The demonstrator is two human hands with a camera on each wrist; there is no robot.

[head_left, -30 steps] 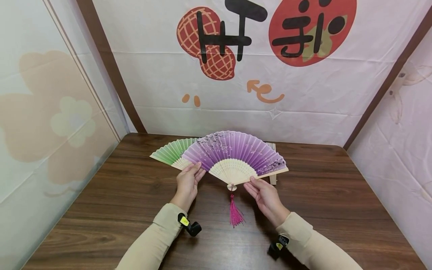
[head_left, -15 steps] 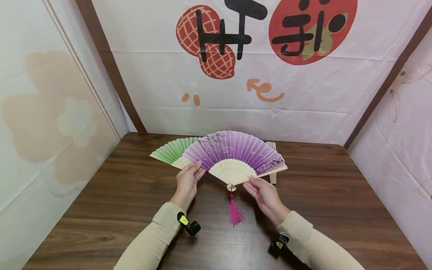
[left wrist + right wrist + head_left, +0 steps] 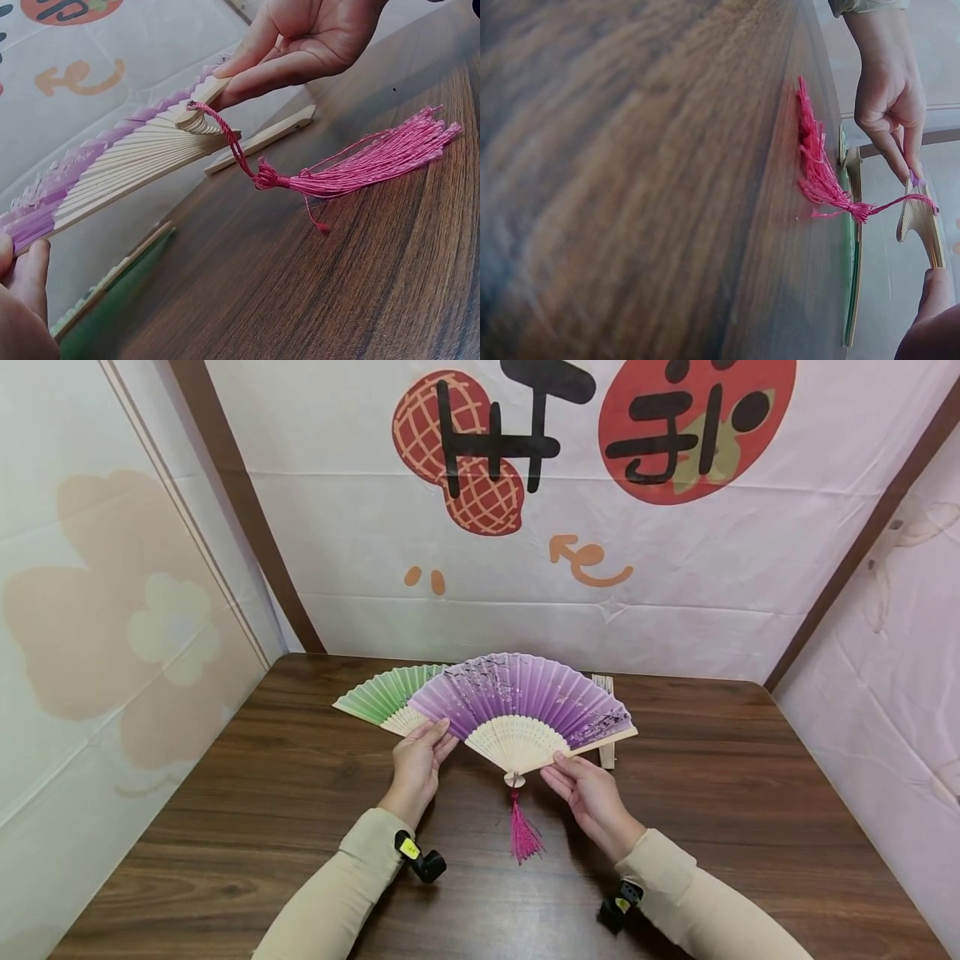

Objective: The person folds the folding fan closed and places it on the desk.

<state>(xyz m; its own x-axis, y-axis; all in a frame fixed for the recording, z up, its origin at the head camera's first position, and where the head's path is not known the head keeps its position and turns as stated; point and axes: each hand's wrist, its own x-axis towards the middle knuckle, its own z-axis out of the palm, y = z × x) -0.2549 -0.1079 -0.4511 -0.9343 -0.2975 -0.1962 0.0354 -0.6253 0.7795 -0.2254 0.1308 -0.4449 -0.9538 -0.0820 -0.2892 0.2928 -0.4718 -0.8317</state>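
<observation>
Spread wide above the table, a purple folding fan (image 3: pixel 525 689) with printed blossoms and pale pierced ribs is held up by both hands. My left hand (image 3: pixel 417 770) pinches its left edge between thumb and fingers. On the opposite side, my right hand (image 3: pixel 592 797) pinches the right guard stick near the pivot. From the pivot hangs a pink tassel (image 3: pixel 525 833), which also shows large in the left wrist view, looped on its cord (image 3: pixel 234 146). Behind the purple fan, an open green folding fan (image 3: pixel 382 693) lies on the table, partly covered.
A folded fan with pale sticks (image 3: pixel 607 756) lies behind the purple fan at the right, mostly hidden. The dark wood table (image 3: pixel 247 827) meets a printed cloth backdrop (image 3: pixel 345 560) at its far edge, with cloth walls on both sides.
The purple fan has dipped very slightly, its right tip shifting a little to the left. Both hands keep their hold and stay almost still.
</observation>
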